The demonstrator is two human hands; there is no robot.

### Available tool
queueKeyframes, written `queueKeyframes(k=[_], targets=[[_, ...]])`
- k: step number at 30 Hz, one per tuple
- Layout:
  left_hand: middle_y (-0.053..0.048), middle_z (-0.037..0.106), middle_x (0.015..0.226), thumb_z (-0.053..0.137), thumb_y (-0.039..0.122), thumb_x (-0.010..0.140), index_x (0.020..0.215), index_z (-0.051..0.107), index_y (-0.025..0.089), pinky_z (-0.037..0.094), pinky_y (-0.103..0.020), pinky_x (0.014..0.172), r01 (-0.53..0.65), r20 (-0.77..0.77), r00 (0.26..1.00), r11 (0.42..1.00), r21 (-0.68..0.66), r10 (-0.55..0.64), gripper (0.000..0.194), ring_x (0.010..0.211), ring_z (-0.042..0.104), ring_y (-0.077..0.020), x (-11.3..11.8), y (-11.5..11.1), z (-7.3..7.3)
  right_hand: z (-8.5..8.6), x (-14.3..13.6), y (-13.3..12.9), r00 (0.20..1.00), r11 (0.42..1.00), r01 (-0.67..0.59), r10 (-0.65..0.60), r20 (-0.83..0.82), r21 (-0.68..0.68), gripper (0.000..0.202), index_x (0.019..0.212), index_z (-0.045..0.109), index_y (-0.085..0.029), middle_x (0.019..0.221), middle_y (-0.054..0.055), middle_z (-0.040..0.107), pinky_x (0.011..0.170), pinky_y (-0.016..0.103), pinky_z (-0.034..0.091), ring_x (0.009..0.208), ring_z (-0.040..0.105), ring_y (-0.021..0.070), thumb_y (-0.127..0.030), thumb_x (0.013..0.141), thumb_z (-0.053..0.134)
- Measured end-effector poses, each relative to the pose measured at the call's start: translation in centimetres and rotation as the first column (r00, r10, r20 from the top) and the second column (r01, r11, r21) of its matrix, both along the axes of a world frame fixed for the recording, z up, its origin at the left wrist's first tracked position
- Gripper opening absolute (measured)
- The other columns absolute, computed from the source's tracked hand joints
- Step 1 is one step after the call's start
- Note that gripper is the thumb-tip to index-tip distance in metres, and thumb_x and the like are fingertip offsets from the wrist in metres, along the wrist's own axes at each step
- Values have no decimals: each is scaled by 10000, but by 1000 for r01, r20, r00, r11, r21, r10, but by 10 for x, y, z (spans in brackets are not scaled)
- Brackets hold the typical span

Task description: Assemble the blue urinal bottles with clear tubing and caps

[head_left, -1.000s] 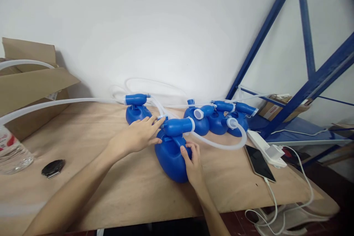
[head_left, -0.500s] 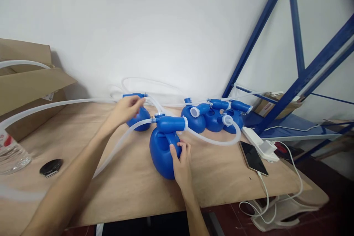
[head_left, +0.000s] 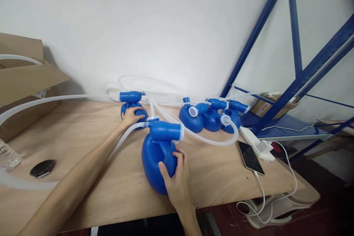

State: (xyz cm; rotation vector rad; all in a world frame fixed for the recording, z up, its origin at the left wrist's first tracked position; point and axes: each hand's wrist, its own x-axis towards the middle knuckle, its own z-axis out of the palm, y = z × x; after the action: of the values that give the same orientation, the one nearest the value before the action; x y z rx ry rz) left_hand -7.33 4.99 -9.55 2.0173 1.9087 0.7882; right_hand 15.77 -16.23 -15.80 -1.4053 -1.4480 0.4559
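Observation:
Near the front edge of the table stands a blue plastic jug (head_left: 152, 162) with a blue, white-rimmed neck piece (head_left: 166, 131) across its top and a clear hose (head_left: 125, 136) running from the neck's left end. My right hand (head_left: 177, 177) grips this jug on its right side, thumb in front and fingers around the handle area. Farther back to the left, my left hand (head_left: 131, 116) lies around a second blue jug (head_left: 141, 114), fingers curled over its upper body. That jug carries a similar blue neck piece (head_left: 130, 96).
Several blue jugs (head_left: 193, 120) stand at the back right, with clear hoses along the wall. A phone (head_left: 251, 158) and power strip (head_left: 256, 142) lie at right beside a blue metal rack (head_left: 298, 77). At left are a cardboard box (head_left: 30, 81), a bottle (head_left: 8, 156) and a black round object (head_left: 42, 168).
My left hand has come down onto the rear left jug. The front jug has shifted nearer to me and slightly left, with my right hand on it. The view has moved slightly.

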Motion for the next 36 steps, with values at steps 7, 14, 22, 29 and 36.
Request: queueKeyframes(k=[7, 14, 22, 29, 36], targets=[[-98, 705, 1358, 690, 357, 821, 1340, 708, 187, 494, -419, 1098, -125, 261, 962, 983, 134, 87, 547, 1276, 626, -324, -38, -13, 59, 0, 0, 3, 1000, 999, 1, 0, 31, -35, 464, 1162, 589, -238, 1392, 138, 538, 1083, 589, 501, 1303, 570, 349, -629, 914, 617], [-47, 728, 1334, 779, 420, 760, 1197, 794, 260, 494, -494, 1112, -99, 410, 911, 945, 312, -40, 465, 1278, 625, -341, -58, -62, 112, 16, -14, 25, 966, 966, -178, 207, 152, -186, 687, 1428, 506, -245, 1535, 152, 404, 1161, 592, 447, 1451, 441, 374, -593, 864, 687], [-60, 722, 1345, 762, 441, 832, 1310, 740, 230, 510, -426, 1103, -35, 403, 894, 863, 503, -198, 523, 1254, 647, -298, -46, -55, 121, 48, -41, 45, 814, 815, -436, 538, 220, -382, 882, 1530, 408, -289, 1646, 119, 264, 1223, 577, 373, 1530, 316, 365, -564, 790, 803], [-62, 739, 1282, 747, 487, 825, 1306, 741, 252, 514, -423, 1079, 100, 263, 951, 968, 228, -161, 536, 1195, 666, -304, -20, -1, 132, 48, -85, 56, 721, 750, -539, 646, 250, -383, 1092, 1636, 238, -251, 1688, 189, 175, 1196, 685, 335, 1557, 199, 463, -686, 785, 767], [-95, 767, 1186, 886, 267, 673, 1146, 789, 193, 532, -383, 1027, 91, 138, 986, 996, 6, -91, 489, 1156, 687, -325, 20, 53, 103, 27, -143, 82, 756, 782, -566, 618, 215, -261, 1145, 1661, 165, -193, 1682, 228, 184, 1198, 683, 330, 1555, 207, 480, -719, 808, 719]])
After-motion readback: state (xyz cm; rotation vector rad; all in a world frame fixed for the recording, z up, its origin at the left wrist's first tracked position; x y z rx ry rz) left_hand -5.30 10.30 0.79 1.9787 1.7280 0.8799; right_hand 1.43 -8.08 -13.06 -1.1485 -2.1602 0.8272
